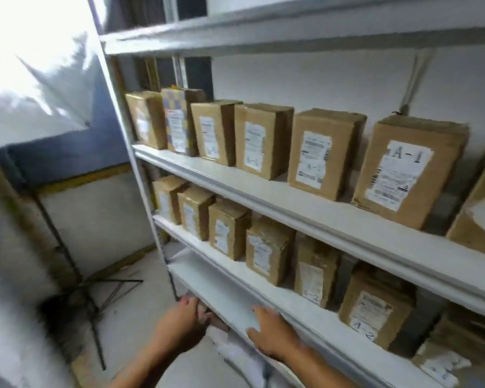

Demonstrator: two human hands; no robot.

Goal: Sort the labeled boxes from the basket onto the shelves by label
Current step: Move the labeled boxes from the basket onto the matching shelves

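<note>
Reaching down low, both hands go under the shelves, likely to set a box in its place or feel for room.

Far left stands a dark tripod (95,292) on the floor, well away from the work.

Next comes the left hand (184,315). Its fingers curl down past the end of the lowest shelf edge (230,298). It may be holding something below, but the view is blurry and the shelf hides it, so I cannot tell.

The right hand (269,331) lies on that same shelf edge. Its fingers look straight and spread, pressing on the white front, maybe to steady the person while bending.

No basket shows in view.

Above, the boxes stand in neat rows with labels facing out, so each one can be read fast. The lower row (269,253) shows A-2 on its nearer boxes, like the A-2 box (373,312) at the right. The upper row (263,140) holds the A-1 kind, and the A-1 box (409,172) on the right shows its big label best. So each shelf keeps one label, and most of the sorting looks done.
</note>
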